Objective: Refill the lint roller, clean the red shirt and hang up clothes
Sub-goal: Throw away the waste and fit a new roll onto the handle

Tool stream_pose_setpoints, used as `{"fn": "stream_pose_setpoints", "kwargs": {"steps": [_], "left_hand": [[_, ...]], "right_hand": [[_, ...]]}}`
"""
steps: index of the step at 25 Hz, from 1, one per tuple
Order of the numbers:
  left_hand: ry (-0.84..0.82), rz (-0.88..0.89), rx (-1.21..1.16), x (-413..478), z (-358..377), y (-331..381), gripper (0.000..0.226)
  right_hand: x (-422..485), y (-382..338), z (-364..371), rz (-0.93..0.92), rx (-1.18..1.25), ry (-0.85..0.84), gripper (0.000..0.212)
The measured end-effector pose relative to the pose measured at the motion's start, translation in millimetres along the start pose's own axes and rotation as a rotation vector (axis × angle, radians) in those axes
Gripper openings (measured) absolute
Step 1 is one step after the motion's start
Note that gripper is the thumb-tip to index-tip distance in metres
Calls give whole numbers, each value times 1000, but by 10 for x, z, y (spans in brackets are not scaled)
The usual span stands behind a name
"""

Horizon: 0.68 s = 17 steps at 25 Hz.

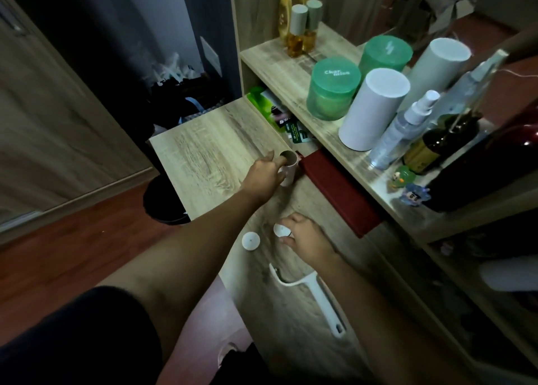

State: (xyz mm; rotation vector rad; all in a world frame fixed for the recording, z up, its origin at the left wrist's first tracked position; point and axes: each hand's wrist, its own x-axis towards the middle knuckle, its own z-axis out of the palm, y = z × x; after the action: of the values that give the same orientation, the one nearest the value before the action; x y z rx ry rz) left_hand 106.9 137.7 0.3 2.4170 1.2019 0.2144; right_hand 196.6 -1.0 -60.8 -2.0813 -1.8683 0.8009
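My left hand [266, 173] grips a small cardboard roll core [288, 166] standing upright on the wooden desk [203, 152], next to a dark red book [337, 192]. Nearer to me, my right hand [302, 239] pinches a white end cap [281, 230] just above the desk. A second white end cap [250, 241] lies to its left. The white lint roller handle [314, 294] lies flat on the desk near the front edge, with no roll on it. A white refill roll [372, 108] stands on the shelf above.
The shelf [279, 64] carries green jars [332, 89], spray bottles [401, 128], a dark bottle [439, 143], amber bottles and small figurines. A black bin [163, 201] stands on the floor left of the desk. Dark clothes hang in the wardrobe behind.
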Motion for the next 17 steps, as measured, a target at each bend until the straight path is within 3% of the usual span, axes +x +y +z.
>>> {"fn": "stream_pose_setpoints", "kwargs": {"steps": [5,9,11,14,17], "left_hand": [[133,-37,-158,-70,20,7,20],[288,-270,-454,-345,-251,-118,25],[284,-387,-752,-585,-410,-189,13],[268,-506,-1285,-997,-572,-104,24],[194,-539,-1571,-1353,-712,62,15]], "right_hand": [[-26,1,-42,-1,92,52,48],[-194,-71,-281,50,432,325,48],[-328,-159,-414,82,619,423,47],[-570,-414,-589,80,802,495,48],[-852,-753,-805,-23,858,520,51]]}}
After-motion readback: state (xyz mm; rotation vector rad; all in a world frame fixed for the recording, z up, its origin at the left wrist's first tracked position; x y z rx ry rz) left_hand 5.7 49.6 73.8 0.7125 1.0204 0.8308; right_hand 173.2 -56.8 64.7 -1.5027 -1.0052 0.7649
